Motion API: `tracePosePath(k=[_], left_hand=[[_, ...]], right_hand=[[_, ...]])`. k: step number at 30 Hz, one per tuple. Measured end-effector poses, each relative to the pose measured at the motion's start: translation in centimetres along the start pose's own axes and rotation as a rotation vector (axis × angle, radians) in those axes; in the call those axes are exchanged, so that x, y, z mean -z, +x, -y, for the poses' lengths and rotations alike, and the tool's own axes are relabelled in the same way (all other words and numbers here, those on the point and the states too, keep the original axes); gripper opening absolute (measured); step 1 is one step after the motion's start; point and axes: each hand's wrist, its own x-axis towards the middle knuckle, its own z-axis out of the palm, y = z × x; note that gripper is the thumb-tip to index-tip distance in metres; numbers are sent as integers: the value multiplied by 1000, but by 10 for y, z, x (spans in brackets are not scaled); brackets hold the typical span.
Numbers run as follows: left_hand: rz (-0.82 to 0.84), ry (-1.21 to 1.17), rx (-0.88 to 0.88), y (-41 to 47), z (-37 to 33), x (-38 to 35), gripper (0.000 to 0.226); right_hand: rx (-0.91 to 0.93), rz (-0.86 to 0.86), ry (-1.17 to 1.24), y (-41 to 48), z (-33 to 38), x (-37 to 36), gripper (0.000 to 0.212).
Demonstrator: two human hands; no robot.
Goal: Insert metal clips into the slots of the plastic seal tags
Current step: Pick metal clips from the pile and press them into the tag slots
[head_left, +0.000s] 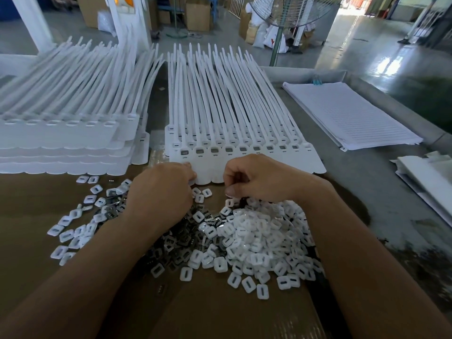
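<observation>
A strip of joined white plastic seal tags (288, 160) lies in front of me, its long tails pointing away. Grey metal clips (228, 149) sit in several of its slots. Below it spreads a heap of small metal clips (181, 241) mixed with white plastic caps (259, 241). My left hand (161, 189) rests knuckles up over the heap, its fingertips at the lower left edge of the tag strip. My right hand (256, 177) has curled fingers just below the strip; what it pinches is hidden.
A tall stack of more white tag strips (61, 140) stands at the left. A pad of lined paper (349, 116) lies at the right, with white sheets (425, 177) nearer the edge. Brown cardboard (31, 216) covers the work surface. A standing fan (281, 11) is behind.
</observation>
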Motion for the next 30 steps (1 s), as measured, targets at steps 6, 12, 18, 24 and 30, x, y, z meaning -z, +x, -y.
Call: tracePosePath(k=[6, 12, 18, 24, 30], left_hand=[[-6, -8, 6, -1, -1, 1, 30], [-7, -23, 22, 0, 0, 1, 31], [-16, -45, 40, 1, 0, 1, 30], [1, -47, 30, 1, -1, 2, 31], [10, -55, 30, 1, -1, 2, 31]], right_hand=[[31, -53, 104, 1, -5, 1, 23], [23, -44, 105, 3, -8, 2, 25], [0, -200, 222, -3, -11, 11, 16], [-116, -663, 318, -5, -34, 32, 11], [-401, -1066, 349, -13, -73, 48, 11]])
